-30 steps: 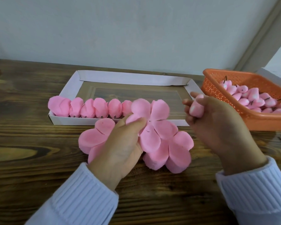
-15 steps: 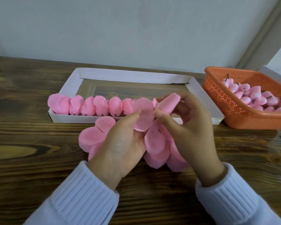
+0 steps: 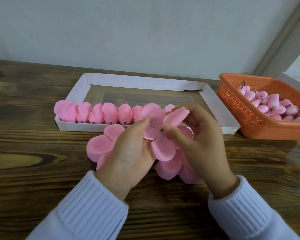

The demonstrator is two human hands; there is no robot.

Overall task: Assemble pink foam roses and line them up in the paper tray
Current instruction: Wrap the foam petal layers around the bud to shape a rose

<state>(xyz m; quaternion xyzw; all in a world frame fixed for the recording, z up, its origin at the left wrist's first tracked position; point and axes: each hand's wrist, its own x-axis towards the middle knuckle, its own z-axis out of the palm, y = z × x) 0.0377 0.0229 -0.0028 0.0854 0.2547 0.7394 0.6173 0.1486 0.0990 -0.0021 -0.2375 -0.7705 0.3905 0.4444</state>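
The left hand held a flat pink petal piece just above the wooden worktop, its grip pinching the foam with the thumb laid on top and the fingers tucked underneath. The right hand met it from the other side. Its grip was curled round a rolled foam bud, which lay tilted just above the petal piece. Its thumb tip pressed down at the piece's centre, right beside a small dark tip that showed there. Beneath the 2 hands more loose petal pieces lay on the worktop, some spreading out to the left of the left hand and others showing below the right wrist. Behind the hands sat the paper tray, a shallow white frame with its long side towards the person. The finished roses stood side by side along its near wall, starting from the left end. 6 of them showed clear of the hands, and 1 more peeked out past the lifted petals. To the right, just beside the tray's right end, stood an orange basket with perforated walls, and in it lay a heap of pink buds, several with short dark stems sticking up. White ribbed sleeves covered both wrists, and a pale wall rose behind the worktop's far edge.
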